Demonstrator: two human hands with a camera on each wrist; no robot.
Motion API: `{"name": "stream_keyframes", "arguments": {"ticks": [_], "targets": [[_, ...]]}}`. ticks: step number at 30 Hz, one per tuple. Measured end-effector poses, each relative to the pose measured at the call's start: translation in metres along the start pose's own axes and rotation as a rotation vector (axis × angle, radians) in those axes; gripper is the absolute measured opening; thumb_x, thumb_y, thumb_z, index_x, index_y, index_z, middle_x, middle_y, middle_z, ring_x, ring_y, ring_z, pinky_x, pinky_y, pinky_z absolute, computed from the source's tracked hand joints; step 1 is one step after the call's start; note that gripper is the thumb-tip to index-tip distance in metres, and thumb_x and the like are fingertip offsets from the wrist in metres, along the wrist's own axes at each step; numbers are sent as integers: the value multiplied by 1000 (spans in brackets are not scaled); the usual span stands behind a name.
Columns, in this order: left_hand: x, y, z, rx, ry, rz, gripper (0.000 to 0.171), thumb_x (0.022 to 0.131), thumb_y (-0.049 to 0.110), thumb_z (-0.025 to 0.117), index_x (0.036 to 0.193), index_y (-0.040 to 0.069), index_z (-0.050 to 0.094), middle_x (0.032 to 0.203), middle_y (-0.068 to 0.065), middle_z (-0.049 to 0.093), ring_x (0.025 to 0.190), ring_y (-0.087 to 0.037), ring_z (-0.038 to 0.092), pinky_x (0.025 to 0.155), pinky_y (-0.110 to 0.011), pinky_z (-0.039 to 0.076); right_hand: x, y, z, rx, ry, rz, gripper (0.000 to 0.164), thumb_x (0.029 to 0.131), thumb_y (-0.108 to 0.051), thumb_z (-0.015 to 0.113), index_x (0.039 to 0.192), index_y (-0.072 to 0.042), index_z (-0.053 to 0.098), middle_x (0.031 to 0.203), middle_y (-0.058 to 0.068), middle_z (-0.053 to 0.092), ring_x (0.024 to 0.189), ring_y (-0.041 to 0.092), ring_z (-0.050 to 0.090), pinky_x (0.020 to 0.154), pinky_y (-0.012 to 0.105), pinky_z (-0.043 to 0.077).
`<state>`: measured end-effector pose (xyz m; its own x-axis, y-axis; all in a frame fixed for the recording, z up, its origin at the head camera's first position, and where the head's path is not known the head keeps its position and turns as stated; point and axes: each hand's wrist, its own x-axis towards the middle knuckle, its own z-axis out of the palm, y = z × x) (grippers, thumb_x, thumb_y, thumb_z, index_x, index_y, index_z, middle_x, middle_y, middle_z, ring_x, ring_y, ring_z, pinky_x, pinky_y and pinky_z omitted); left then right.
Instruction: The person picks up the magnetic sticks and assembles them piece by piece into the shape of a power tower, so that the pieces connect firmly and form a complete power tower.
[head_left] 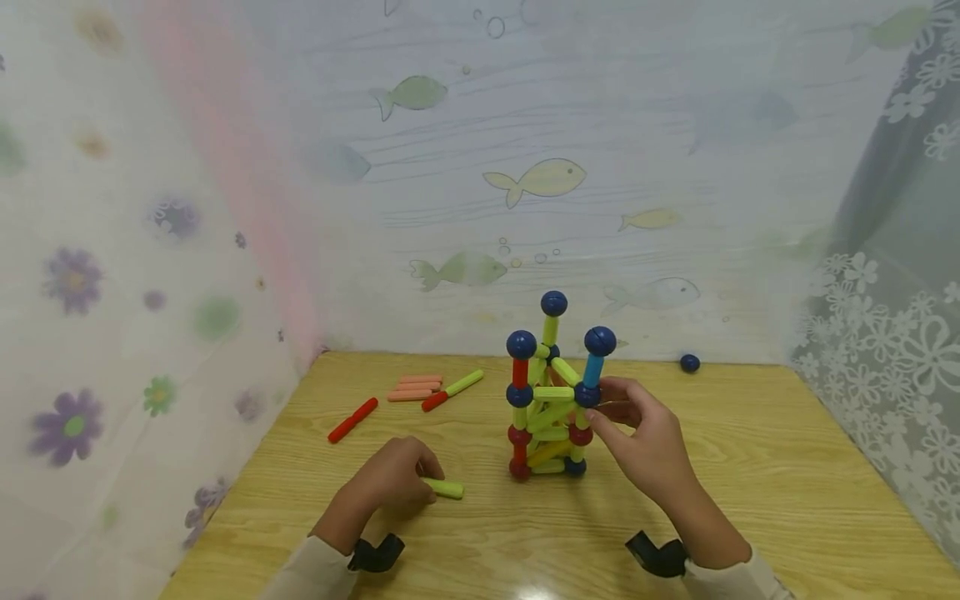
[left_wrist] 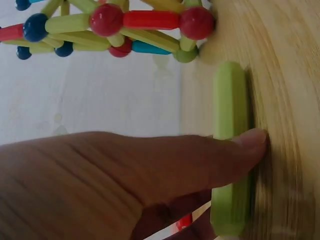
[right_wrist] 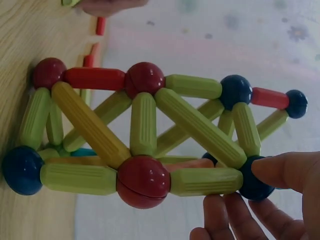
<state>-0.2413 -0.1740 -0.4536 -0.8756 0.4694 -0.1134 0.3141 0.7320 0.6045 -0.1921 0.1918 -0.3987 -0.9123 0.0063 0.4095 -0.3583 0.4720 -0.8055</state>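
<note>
A tower of magnetic rods and balls [head_left: 553, 393] stands upright on the table, with three blue balls on its top posts. My right hand [head_left: 652, 442] is at the tower's right side. In the right wrist view, its thumb and fingers grip a blue ball [right_wrist: 250, 181] at an upper joint. To the left of the tower, my left hand [head_left: 396, 477] pinches a light green magnetic rod [left_wrist: 230, 100] that lies on or just above the tabletop. The left thumb crosses the rod's middle; the other fingers are partly hidden behind it.
Farther left on the wooden table [head_left: 750, 467] lie a red rod [head_left: 352, 419], three orange rods [head_left: 416, 387] and a green rod [head_left: 465, 382] end to end with a red one. A loose blue ball [head_left: 690, 362] sits at the back right. Patterned fabric walls enclose the table.
</note>
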Motion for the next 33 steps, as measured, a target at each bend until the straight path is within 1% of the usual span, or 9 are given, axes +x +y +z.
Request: {"name": "stream_keyframes", "arguments": {"ticks": [3,6,9,12,14,16,23,28,33], "targets": [[3,7,1,0,80,34,18,82,16,89,95,24,82,93,9,74,83,-9,65,72,-35,55,0,-1,0,-5,-2,6,39,99,-25,73,134,-12,63,116,3,72,102,17,72,90,18,54],[6,35,1,-45,222,116,17,87,28,85,103,32,80,98,15,74,86,-4,67,75,-33,55,0,-1,0,-7,-2,9,38,99,-25,73,133,-12,63,114,3,72,102,16,72,90,17,54],[5,77,0,-113,448,272,21,89,34,83,109,35,78,104,19,75,93,-2,69,79,-32,56,0,-1,0,-12,-2,5,38,99,-25,73,134,-13,64,114,3,72,103,16,72,90,17,54],[5,117,1,-170,663,464,23,88,30,84,111,28,79,107,15,76,99,-4,71,83,-30,60,0,-2,-1,-18,-2,6,38,99,-26,72,134,-13,64,114,2,72,103,16,72,91,20,55],[8,136,3,-173,766,572,24,88,26,84,111,21,80,107,10,77,100,-7,72,85,-28,60,-1,-2,-1,-21,-3,11,38,99,-26,72,134,-13,63,114,3,72,103,16,72,92,21,55],[13,148,6,-142,840,629,24,87,23,85,110,17,81,106,6,77,100,-9,72,86,-25,59,-1,-2,-1,-19,-6,19,38,99,-26,72,134,-14,63,114,2,72,104,16,72,92,21,55],[30,154,17,76,1083,641,26,80,25,91,103,14,84,94,2,73,84,-16,60,69,-27,50,-1,0,3,-2,-34,4,36,99,-27,72,132,-16,64,116,1,72,102,15,72,89,23,57],[44,156,20,169,1189,622,30,78,32,93,102,16,85,78,3,58,69,-14,50,61,-28,39,-2,1,5,5,-49,-20,36,100,-24,72,133,-15,63,122,1,71,105,17,72,89,24,58],[54,162,21,284,1264,570,34,75,38,94,101,18,85,72,4,56,64,-13,51,59,-29,33,-2,2,7,-15,-43,-49,39,100,-25,72,136,-16,62,126,1,70,106,17,72,91,28,58]]}}
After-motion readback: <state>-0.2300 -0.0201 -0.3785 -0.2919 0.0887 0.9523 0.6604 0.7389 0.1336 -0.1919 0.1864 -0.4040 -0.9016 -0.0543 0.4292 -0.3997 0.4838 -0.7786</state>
